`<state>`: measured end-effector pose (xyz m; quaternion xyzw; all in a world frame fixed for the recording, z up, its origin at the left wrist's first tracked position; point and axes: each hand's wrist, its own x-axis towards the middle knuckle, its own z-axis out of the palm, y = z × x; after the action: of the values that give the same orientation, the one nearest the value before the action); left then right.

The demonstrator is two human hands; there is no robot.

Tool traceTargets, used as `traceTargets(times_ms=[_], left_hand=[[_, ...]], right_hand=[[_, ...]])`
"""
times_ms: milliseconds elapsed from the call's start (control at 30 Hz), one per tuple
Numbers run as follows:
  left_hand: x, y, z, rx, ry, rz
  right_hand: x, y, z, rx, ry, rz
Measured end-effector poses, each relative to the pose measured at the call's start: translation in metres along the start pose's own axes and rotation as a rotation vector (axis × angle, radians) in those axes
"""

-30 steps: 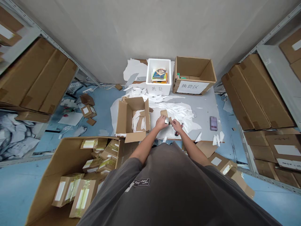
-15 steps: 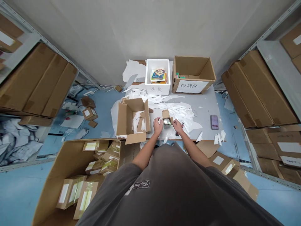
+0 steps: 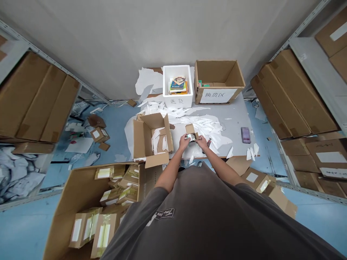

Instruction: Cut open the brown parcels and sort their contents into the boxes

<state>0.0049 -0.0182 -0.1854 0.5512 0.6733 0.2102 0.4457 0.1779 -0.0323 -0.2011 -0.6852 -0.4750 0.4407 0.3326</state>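
Nearest my view is the wearer's dark grey shirt [image 3: 206,216], and off to its left a large carton [image 3: 67,202] holds parcels [image 3: 103,233] sealed with yellowish tape. Ahead, at the table's near edge, I find both hands at a small box [image 3: 190,128], its back flap standing up. A second ago a round, silvery item [image 3: 191,137] was up in the left hand [image 3: 184,142]; half a second later it sat in the box with that hand drawn off; now the fingers are back at the box's left side. I can't tell whether they grip the cardboard, the item or merely touch. The right hand [image 3: 202,142] pinches the right flap. I judge that the work has turned to handling box and item together, two-handed. A dark-and-red tool [image 3: 209,142], too small for me to name, lies just beside the right hand. Left of the pair stands an open carton [image 3: 157,160] with paper scraps inside; beyond the box, white paper strips [image 3: 208,124] cover the table [image 3: 233,117]. Farthest, a white foam box [image 3: 177,102] of books [image 3: 178,83] stands beside a labelled carton [image 3: 218,96].
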Motion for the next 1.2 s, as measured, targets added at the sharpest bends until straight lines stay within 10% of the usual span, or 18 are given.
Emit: traceTargets(times_ms=[267, 500, 767, 1200], left_hand=[[0.010, 0.007, -0.006, -0.187, -0.098, 0.168], [0.000, 0.004, -0.034, -0.041, -0.261, 0.395], [-0.002, 0.007, -0.036, -0.034, -0.276, 0.437], [0.000, -0.010, -0.037, 0.070, -0.331, 0.457]], right_hand=[[-0.007, -0.001, -0.017, -0.012, -0.111, -0.227], [-0.011, 0.004, -0.034, 0.049, -0.114, -0.134], [-0.008, -0.014, -0.040, -0.197, -0.217, -0.451], [-0.008, -0.011, -0.033, -0.324, -0.225, -0.489]])
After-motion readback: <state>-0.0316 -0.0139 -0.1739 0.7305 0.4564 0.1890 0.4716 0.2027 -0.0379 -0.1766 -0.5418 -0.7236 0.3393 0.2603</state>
